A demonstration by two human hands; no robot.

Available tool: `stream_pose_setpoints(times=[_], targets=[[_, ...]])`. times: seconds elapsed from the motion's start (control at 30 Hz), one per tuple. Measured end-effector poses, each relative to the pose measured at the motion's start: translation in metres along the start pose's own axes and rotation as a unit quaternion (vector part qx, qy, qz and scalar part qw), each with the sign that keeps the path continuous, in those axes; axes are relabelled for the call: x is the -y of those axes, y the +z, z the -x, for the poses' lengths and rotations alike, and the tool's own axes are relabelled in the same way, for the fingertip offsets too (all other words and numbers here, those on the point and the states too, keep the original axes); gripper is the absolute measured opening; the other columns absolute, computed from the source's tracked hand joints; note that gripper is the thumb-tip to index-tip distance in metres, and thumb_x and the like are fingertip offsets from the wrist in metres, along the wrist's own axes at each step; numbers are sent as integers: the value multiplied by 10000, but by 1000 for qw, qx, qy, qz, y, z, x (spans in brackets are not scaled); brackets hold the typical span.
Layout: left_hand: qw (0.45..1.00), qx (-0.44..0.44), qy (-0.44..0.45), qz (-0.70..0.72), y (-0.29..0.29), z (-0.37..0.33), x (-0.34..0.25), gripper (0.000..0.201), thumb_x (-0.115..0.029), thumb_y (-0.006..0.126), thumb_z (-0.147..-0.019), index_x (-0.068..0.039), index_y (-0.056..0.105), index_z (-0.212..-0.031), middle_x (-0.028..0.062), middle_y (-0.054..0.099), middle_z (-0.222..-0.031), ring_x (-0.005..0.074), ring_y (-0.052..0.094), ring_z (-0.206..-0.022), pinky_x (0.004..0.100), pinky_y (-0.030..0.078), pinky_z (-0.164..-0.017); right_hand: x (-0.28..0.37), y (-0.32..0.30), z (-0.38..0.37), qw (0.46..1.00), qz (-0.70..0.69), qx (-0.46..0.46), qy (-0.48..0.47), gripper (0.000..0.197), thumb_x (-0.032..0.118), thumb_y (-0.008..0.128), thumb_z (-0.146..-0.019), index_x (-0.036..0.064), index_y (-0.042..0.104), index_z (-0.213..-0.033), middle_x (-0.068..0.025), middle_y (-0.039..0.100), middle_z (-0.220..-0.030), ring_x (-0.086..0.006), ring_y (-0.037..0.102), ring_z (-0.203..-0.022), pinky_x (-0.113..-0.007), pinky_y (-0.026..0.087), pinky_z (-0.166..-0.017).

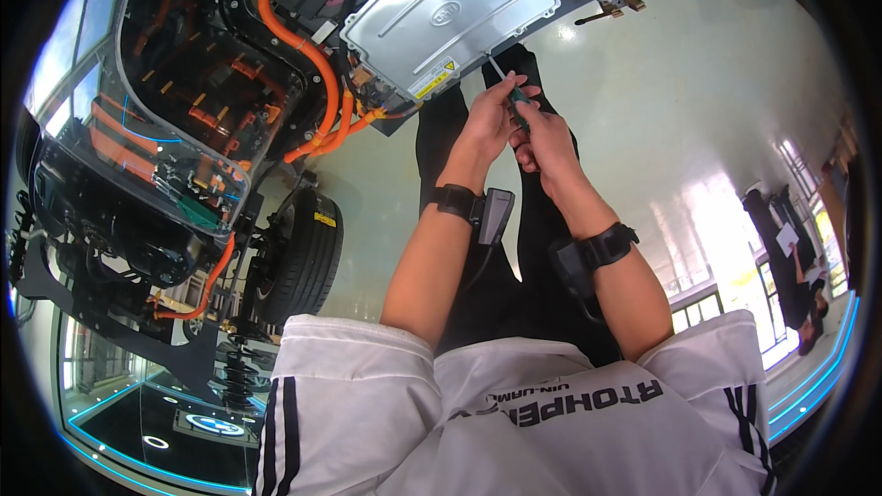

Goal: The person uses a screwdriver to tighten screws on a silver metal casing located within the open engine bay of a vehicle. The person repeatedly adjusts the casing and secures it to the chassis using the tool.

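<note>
A screwdriver (511,92) with a dark green handle and thin metal shaft points up at the lower edge of a flat silver metal cover (450,14). My right hand (548,136) is shut on its handle. My left hand (489,119) grips the shaft just above, fingers wrapped around it. The tip meets the cover's rim beside a yellow warning label (433,81). Both wrists carry black straps with small devices.
Thick orange cables (317,69) loop beside the cover on a cutaway vehicle chassis (175,129) with a black tyre (299,257). The glossy pale floor (680,110) spreads to the right. Another person (795,266) stands far right holding papers.
</note>
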State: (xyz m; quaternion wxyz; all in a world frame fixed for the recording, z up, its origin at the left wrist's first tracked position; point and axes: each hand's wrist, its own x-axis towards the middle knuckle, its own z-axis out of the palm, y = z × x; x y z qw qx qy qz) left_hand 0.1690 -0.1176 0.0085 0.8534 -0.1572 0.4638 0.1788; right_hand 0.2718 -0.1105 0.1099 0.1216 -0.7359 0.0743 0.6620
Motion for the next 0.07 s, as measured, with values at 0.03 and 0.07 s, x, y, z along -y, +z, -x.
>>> stream_pose_setpoints(times=[0.03, 0.07], targets=[[1000, 7, -10, 24, 0, 2, -2, 469, -421, 503, -1007, -69, 507, -1317, 104, 629, -1220, 272, 600, -1071, 425, 522, -900, 2, -2, 0, 999, -23, 15, 24, 440, 479, 593, -921, 43, 554, -964, -35, 570, -685, -80, 465, -441, -232, 314, -377], [999, 14, -20, 49, 0, 4, -3, 487, -435, 535, -992, -78, 505, -1322, 100, 620, -1258, 276, 588, -1098, 421, 507, -936, 5, -5, 1, 997, -47, 30, 48, 469, 492, 637, -894, 42, 560, -998, -34, 573, -699, -83, 473, -442, -244, 323, -372]])
